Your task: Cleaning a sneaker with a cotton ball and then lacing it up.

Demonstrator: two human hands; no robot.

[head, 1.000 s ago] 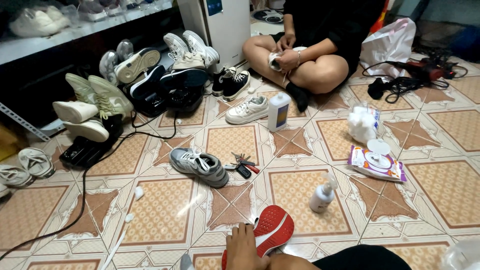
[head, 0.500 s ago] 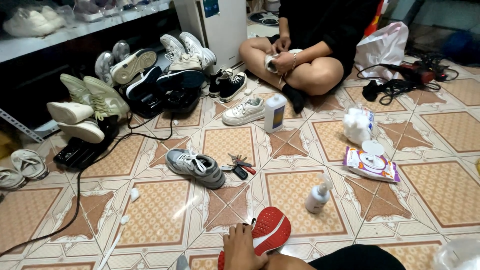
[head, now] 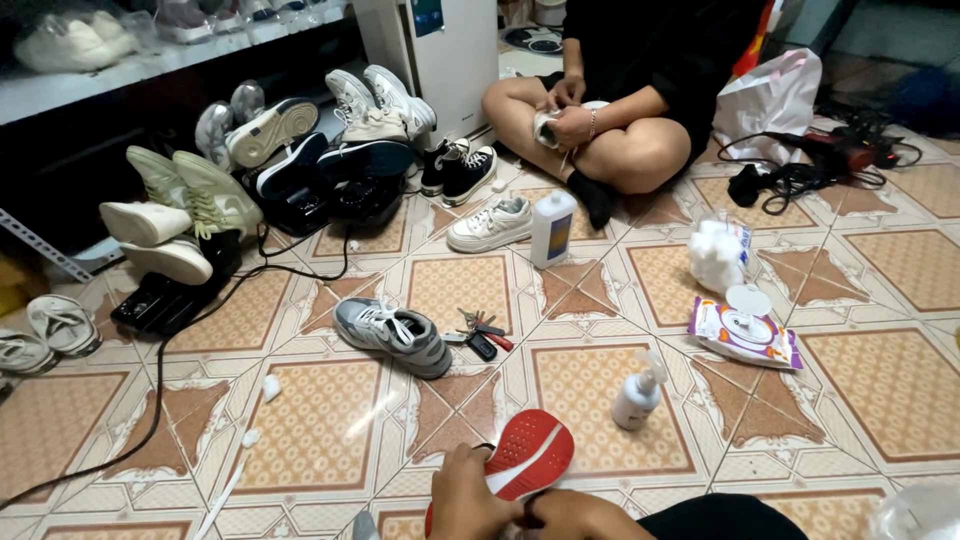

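Note:
A shoe with a red sole (head: 528,455) rests sole-up at the bottom edge of the head view. My left hand (head: 466,496) grips it along its left side. My right hand (head: 575,515) lies against its lower right end, fingers curled; I cannot tell whether it grips the shoe. A white pump bottle (head: 637,392) stands just to the right of the shoe. A grey sneaker (head: 392,334) and a bunch of keys (head: 482,334) lie on the tiles beyond it.
Another person (head: 610,105) sits cross-legged at the back, holding a white shoe. A white sneaker (head: 490,223), a white bottle (head: 552,228), a bag of cotton balls (head: 717,254) and a wipes pack (head: 744,332) lie between us. Shoes on drying racks (head: 180,235) and a black cord (head: 160,370) fill the left.
The view has shifted slightly. My hands stay on the red-soled shoe, and my right hand now shows more at the bottom edge.

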